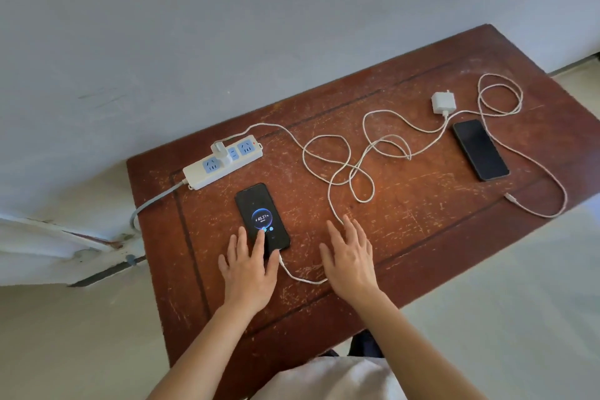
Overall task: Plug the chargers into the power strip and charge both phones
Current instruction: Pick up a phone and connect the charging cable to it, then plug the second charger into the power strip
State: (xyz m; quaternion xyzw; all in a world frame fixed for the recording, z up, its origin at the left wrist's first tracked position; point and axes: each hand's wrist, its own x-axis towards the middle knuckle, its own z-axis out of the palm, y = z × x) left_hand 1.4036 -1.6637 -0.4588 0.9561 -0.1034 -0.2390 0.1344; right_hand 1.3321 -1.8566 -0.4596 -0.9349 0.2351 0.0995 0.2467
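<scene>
A scratched reddish-brown wooden table (406, 237) stands against a pale grey wall (194, 26), where I lean over it with both bare arms stretched forward. My left hand (248, 273) lies flat with fingers spread, its index fingertip pressed on the lower part of a black smartphone with a lit screen (261, 216) showing a round blue charging graphic and the figure 45.21. My right hand (349, 258) rests open on the wood just beside it, fingers fanned, gripping nothing, with a stretch of braided white charging cable (328, 156) passing under it. That cable enters the lit phone's near end, loops several times across the middle of the table, and reaches a white charger plug (220, 149) seated in the white power strip with blue sockets (224, 162) at the far left of the table. The strip's grey lead (152, 201) drops off the table's left edge. Well apart on the right, a second black smartphone with a dark screen (480, 149) lies face up. Near it a white wall charger block (443, 102) lies loose on the table, its own white cord (500, 97) coiling round the dark phone, the free connector end (508, 195) lying on the wood.
</scene>
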